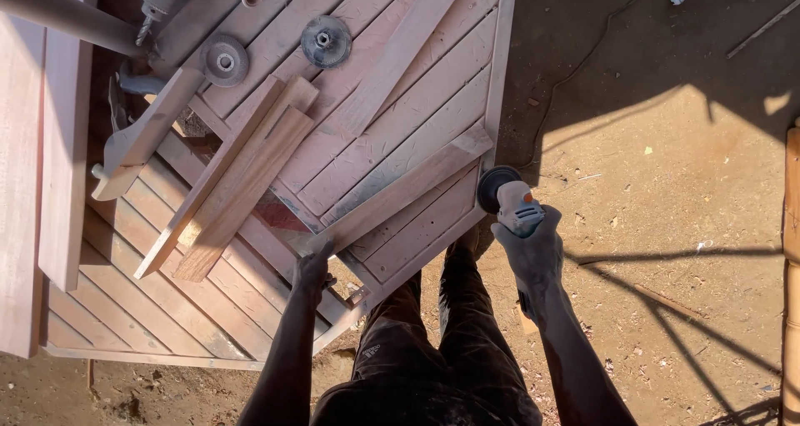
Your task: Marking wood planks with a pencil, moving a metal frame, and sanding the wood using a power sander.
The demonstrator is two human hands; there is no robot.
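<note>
Outdoor dirt yard, sandy ground scattered with wood chips, hard sun and long shadows. Far left: reddish planks [33, 168] stacked edge-on, smooth and dusty. Next, a slatted wooden panel [400, 118] serves as the work surface, diagonal grooved boards in a frame, coated in pale sawdust. On it, upper left, two round discs: one tan [225, 61], one dark grey [326, 40], both flat with a centre hub. Below them loose wood strips [242, 180] lie diagonal, long axes running lower left to upper right. Left hand [314, 268] rests on the panel at the lower end of a long batten [400, 191], fingers spread and pressing down flat, gripping nothing that I can make out. The batten's long axis rises from that hand up to the right, toward the panel's corner. Dark trousers [433, 343] visible between the arms. Right hand [533, 255] is off the panel edge, over the ground, fingers clenched around the body of a grey angle grinder [517, 209]. Its dark round disc [497, 189] faces left, just beside the upper right end of the batten, nearly touching the panel frame; contact cannot be told. So the right hand is nearer the batten's high end, the left holds the low end. Far right: an upright wood post [792, 276], and a thin cable [575, 68] running across the dirt.
</note>
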